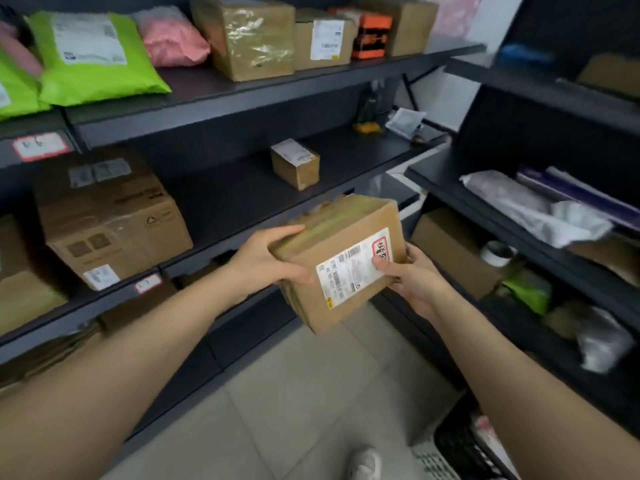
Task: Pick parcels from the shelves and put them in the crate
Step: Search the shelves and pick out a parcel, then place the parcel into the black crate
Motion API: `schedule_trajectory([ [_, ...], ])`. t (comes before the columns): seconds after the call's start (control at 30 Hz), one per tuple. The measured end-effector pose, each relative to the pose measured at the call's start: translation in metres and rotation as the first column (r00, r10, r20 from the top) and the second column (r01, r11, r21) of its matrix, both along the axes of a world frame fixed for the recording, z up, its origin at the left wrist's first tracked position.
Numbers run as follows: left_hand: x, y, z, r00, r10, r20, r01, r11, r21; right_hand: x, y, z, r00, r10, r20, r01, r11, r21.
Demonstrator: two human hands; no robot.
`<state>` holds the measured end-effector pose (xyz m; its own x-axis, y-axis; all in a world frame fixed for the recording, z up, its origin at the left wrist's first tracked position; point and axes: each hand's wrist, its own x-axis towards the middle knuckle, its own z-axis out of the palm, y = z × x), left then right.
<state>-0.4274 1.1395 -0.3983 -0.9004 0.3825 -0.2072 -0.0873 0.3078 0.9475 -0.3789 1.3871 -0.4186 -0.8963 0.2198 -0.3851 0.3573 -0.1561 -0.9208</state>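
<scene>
- Head view, the grasp: a brown cardboard parcel (341, 261) is in the air in front of the middle shelf (225, 199), clear of its board and tilted so that its white label (353, 268) faces the camera.
- The left hand (266, 259) grips the parcel's left end, fingers curled over the top edge and thumb on the near face.
- The right hand (412, 275) holds the right end, with its thumb pressed on the label's corner and its fingers wrapped behind the box.
- Head view, the surroundings: a small box (295, 163) sits further back on the middle shelf, a large carton (110, 216) stands at its left, and green mailers (93, 60) lie on the shelf above.
- A dark latticed container at the lower right edge looks like the crate (464, 452). It is only partly in frame and its inside cannot be seen.
- The step in hand, as I judge it: the pick is made and the carry to the crate is due.
- The next move calls for turning right and downward, lowering the parcel over the tiled floor (294, 393) with both hands gripping, and releasing only once it rests inside the crate.
</scene>
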Motion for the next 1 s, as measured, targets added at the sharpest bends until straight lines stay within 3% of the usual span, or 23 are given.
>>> schedule_trajectory([
  [0.23, 0.055, 0.12, 0.026, 0.963, -0.264, -0.05, 0.265, 0.964, 0.006, 0.115, 0.102, 0.009, 0.969, -0.245, -0.018, 0.245, 0.963, 0.108],
  [0.5, 0.128, 0.309, 0.016, 0.855, -0.507, -0.109, 0.5, 0.861, -0.093, 0.254, 0.248, -0.015, 0.859, -0.512, -0.007, 0.508, 0.852, 0.127],
  [0.8, 0.208, 0.489, -0.079, 0.83, -0.512, 0.222, 0.535, 0.843, -0.054, 0.373, 0.387, -0.103, 0.751, -0.632, 0.191, 0.608, 0.775, 0.174],
  [1.0, 0.232, 0.549, -0.153, 0.814, -0.483, 0.324, 0.537, 0.837, -0.102, 0.404, 0.424, -0.175, 0.711, -0.634, 0.305, 0.621, 0.769, 0.152],
])
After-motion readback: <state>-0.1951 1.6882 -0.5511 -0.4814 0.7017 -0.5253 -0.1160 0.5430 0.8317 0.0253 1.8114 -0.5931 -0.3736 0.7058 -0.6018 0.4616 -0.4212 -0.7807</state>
